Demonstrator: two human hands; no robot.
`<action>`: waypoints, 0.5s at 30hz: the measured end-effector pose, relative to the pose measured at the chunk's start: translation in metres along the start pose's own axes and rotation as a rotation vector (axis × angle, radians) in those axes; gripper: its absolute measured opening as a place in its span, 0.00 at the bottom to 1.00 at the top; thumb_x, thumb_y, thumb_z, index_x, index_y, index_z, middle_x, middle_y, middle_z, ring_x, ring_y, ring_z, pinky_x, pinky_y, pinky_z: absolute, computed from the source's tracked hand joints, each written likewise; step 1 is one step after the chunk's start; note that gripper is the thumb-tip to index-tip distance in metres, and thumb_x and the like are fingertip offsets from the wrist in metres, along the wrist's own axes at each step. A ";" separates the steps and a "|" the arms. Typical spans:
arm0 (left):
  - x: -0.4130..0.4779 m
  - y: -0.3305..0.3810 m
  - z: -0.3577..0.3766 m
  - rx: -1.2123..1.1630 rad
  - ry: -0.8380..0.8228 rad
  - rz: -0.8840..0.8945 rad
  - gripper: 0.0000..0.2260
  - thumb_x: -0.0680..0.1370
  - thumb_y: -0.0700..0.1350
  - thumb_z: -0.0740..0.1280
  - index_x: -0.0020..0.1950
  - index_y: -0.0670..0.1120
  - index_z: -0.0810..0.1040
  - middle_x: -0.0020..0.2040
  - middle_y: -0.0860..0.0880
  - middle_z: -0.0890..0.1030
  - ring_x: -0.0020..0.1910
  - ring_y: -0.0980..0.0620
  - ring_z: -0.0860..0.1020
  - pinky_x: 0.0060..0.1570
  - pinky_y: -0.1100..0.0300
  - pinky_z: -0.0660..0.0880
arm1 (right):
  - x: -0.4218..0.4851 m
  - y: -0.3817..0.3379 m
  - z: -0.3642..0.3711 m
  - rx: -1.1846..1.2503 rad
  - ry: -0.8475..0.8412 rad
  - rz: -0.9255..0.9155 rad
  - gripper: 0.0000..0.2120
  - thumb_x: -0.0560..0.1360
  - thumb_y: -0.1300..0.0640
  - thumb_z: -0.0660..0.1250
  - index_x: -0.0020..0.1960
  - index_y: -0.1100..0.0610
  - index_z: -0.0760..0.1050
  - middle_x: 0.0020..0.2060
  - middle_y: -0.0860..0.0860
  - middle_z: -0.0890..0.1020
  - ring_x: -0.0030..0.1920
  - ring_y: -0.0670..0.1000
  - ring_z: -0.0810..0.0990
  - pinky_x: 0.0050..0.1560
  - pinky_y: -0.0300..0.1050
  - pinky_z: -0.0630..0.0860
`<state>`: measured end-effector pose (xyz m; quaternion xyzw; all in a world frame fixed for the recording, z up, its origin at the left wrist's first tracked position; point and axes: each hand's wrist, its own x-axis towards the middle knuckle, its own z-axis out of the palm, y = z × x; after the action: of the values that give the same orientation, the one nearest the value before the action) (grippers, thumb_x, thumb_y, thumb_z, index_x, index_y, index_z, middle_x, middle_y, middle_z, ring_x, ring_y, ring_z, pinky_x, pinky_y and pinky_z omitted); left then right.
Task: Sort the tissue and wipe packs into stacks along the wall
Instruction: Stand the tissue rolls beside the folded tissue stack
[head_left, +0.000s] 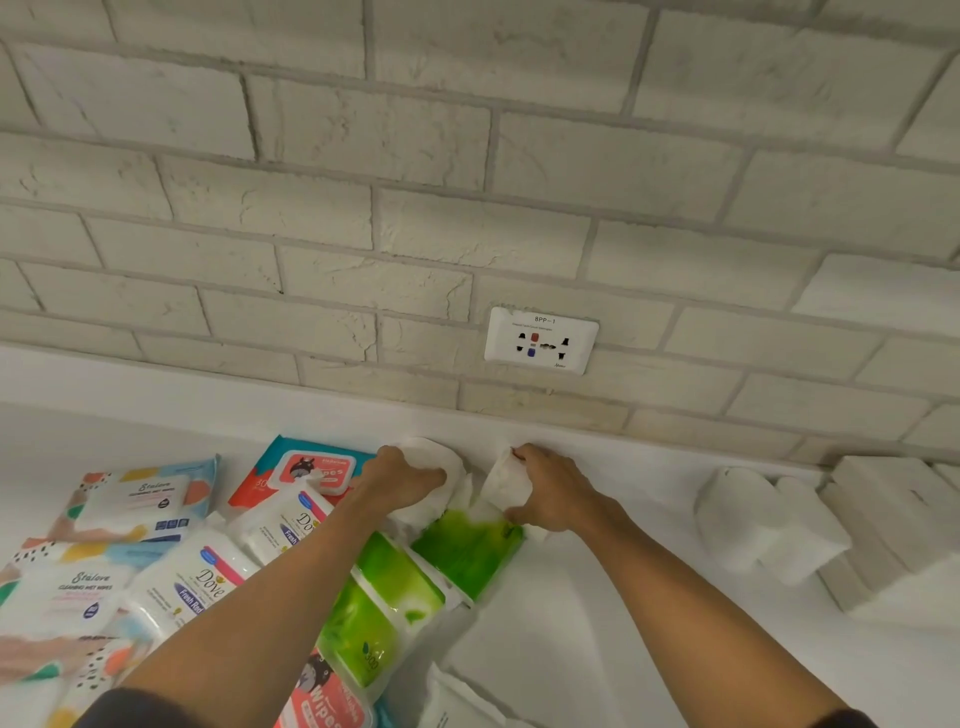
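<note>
My left hand (402, 480) grips a white tissue roll (441, 457) close to the wall. My right hand (550, 488) grips a second white tissue roll (506, 483) just to its right. Both rolls sit above a green tissue pack (467, 551) lying on the white counter (597, 623). Another green pack (379, 608) lies under my left forearm. To the left lie Dove wipe packs (208, 582), colourful Stalove wet-wipe packs (140, 499) and a red-and-teal wipes pack (306, 467).
White tissue rolls (753, 525) and white tissue packs (893, 530) stand against the brick wall (467, 208) at the right. A wall socket (540, 340) sits just above the counter behind my hands. A white pack (467, 696) lies at the bottom centre.
</note>
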<state>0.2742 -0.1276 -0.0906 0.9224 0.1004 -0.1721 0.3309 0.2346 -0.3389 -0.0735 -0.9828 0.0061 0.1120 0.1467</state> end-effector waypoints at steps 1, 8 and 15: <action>0.000 0.000 0.000 -0.009 0.003 0.004 0.36 0.73 0.60 0.70 0.71 0.41 0.64 0.63 0.42 0.75 0.60 0.43 0.75 0.54 0.53 0.73 | 0.000 0.000 0.000 -0.005 -0.006 0.009 0.46 0.67 0.45 0.77 0.76 0.53 0.56 0.73 0.54 0.65 0.70 0.60 0.65 0.69 0.56 0.66; -0.002 -0.002 0.000 -0.003 0.040 -0.005 0.37 0.66 0.62 0.74 0.67 0.43 0.68 0.59 0.42 0.76 0.57 0.42 0.76 0.58 0.49 0.75 | 0.000 0.006 0.003 0.051 -0.039 0.103 0.50 0.64 0.42 0.77 0.76 0.53 0.54 0.69 0.54 0.68 0.67 0.62 0.62 0.63 0.55 0.69; -0.011 -0.003 0.001 -0.138 0.065 0.069 0.36 0.70 0.55 0.74 0.71 0.42 0.64 0.62 0.43 0.75 0.56 0.45 0.74 0.48 0.54 0.73 | -0.012 0.013 0.010 0.121 0.080 0.118 0.52 0.60 0.39 0.77 0.76 0.52 0.56 0.68 0.53 0.69 0.65 0.60 0.64 0.63 0.55 0.69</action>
<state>0.2633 -0.1268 -0.0887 0.9054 0.0911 -0.1232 0.3961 0.2200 -0.3488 -0.0842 -0.9738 0.0764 0.0806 0.1984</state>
